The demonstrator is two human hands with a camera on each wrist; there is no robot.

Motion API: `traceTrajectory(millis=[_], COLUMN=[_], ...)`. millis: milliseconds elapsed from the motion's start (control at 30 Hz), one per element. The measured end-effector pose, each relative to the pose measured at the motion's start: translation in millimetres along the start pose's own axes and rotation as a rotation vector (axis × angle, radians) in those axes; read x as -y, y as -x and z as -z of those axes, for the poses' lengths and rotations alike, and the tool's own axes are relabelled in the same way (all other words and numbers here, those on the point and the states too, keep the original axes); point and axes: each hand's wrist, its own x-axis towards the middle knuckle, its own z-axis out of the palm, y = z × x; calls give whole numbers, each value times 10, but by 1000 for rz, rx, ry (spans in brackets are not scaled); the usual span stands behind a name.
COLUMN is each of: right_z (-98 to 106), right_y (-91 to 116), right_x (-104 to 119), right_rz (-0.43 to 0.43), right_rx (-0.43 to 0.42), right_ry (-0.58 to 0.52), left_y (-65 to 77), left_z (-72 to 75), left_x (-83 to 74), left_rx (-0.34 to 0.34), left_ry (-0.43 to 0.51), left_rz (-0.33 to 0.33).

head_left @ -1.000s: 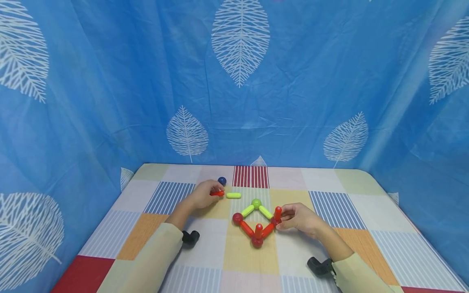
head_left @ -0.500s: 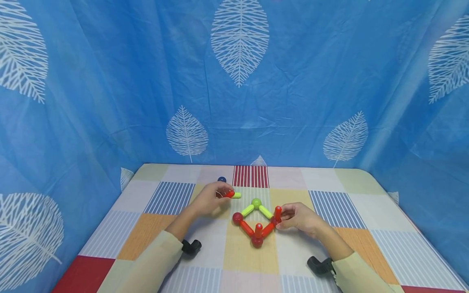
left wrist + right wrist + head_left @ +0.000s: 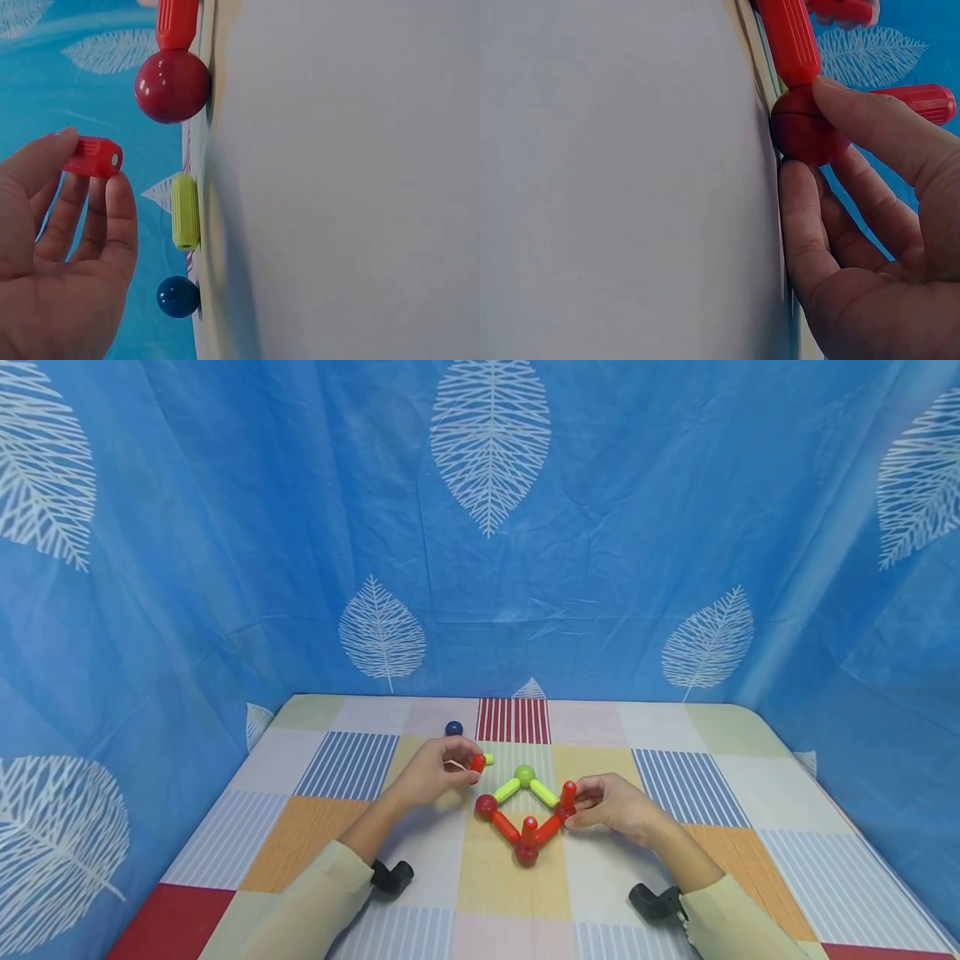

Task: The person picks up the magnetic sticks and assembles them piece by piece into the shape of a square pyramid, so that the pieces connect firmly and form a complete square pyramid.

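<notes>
My left hand (image 3: 435, 772) pinches a red magnetic rod (image 3: 94, 156) between thumb and fingertips, raised above the table with its metal end facing out. Thumb and fingers of my right hand (image 3: 617, 810) hold the red ball (image 3: 802, 135) at the right corner of a diamond frame. That frame joins a green ball (image 3: 524, 775) at the back, red balls at the other corners, two yellow-green rods (image 3: 507, 791) behind and two red rods (image 3: 506, 828) in front. Upright red rods stand on the front ball (image 3: 527, 856) and on the held right ball.
Behind my left hand lie a loose yellow-green rod (image 3: 185, 211), partly hidden in the head view, and a dark blue ball (image 3: 453, 728). A patchwork cloth (image 3: 420, 893) covers the table. Blue leaf-print curtains (image 3: 600, 527) enclose its back and sides.
My left hand has lifted the red rod and carried it right towards the frame, turning it more upright. The right hand stays on its ball.
</notes>
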Motion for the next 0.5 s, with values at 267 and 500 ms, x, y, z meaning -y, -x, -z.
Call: traceTrajectory(millis=[267,500], right_z=[-1,-2], right_y=[-2,-5], right_x=[7,2], right_rz=[3,-3], right_rx=[8,0], right_ry=[-12,-7], left_y=[46,74], left_z=[-37,-57], left_x=[-20,-50], left_rx=[18,76], left_ry=[72,132], left_rz=[-6,-52])
